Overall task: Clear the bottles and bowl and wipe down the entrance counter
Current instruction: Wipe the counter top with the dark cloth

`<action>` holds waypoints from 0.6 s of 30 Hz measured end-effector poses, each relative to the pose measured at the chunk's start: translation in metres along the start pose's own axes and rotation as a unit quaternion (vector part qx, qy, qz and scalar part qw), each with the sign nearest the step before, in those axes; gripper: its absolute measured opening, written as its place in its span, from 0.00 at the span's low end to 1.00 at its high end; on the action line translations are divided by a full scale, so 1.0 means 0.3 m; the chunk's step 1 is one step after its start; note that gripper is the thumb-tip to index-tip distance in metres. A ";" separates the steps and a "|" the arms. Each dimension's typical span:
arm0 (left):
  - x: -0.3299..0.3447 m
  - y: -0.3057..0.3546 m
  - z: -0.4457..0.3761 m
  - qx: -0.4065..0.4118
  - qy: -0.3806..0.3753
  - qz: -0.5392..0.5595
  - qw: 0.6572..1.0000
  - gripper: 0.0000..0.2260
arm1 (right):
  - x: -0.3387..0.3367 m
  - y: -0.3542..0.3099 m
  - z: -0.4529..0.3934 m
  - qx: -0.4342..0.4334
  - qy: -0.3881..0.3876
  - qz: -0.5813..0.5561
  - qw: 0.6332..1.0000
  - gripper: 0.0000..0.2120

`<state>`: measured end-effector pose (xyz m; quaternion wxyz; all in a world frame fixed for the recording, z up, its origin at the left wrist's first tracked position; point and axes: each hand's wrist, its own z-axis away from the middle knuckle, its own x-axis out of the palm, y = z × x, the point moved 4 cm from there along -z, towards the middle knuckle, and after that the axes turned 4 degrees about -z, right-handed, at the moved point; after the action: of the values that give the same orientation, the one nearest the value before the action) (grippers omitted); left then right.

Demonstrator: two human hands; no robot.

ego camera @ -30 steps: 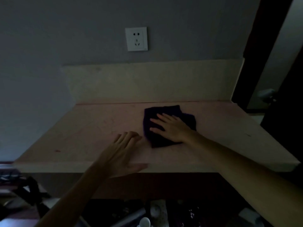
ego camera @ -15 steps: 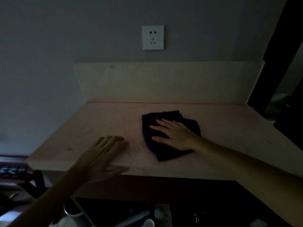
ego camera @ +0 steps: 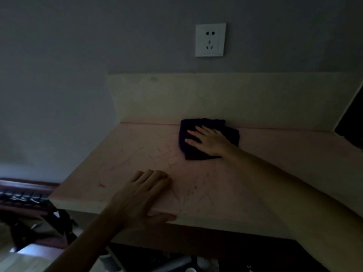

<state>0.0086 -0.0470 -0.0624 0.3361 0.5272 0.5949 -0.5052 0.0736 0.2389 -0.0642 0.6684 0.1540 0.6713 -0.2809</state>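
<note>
The right hand [ego camera: 211, 141] lies flat on a dark purple cloth [ego camera: 208, 138], fingers straight and slightly spread, palm pressing the cloth down onto the worktop [ego camera: 137, 154]. Nothing is curled around the fabric; the hand simply rests on top of it. The cloth sits folded near the back of the worktop, its far edge touching or just beside the pale backsplash [ego camera: 216, 99], a little right of centre.

The left hand [ego camera: 141, 199] is laid open at the front edge of the worktop, fingers together and extended on the surface, thumb hanging over the front lip. It holds nothing.

The worktop surface is pale pinkish with faint scratch-like streaks and one small red mark [ego camera: 101, 185] near its left front corner.

A white wall socket [ego camera: 210, 39] is fixed on the grey wall above the backsplash; no writing on it can be read. The room is dim, and the items in the shadow beneath the worktop are too dark to identify. No bottles or bowl show on the worktop.
</note>
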 end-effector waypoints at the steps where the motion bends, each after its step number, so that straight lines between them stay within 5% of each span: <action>1: -0.004 0.000 0.002 -0.002 0.005 0.004 1.000 0.38 | 0.006 -0.018 0.033 0.000 0.001 -0.001 1.000 0.36; 11: -0.037 0.000 0.068 0.024 0.024 0.028 0.999 0.36 | 0.099 -0.302 0.585 -0.033 0.016 -0.023 0.999 0.33; 18: -0.019 -0.238 0.246 0.029 0.017 -0.018 0.999 0.32 | 0.094 -0.361 0.576 -0.026 0.008 -0.010 1.000 0.32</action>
<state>-0.0691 -0.1143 -0.0587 0.3014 0.5342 0.5949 -0.5195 0.1490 0.0475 -0.0647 0.6642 0.1315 0.6850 -0.2689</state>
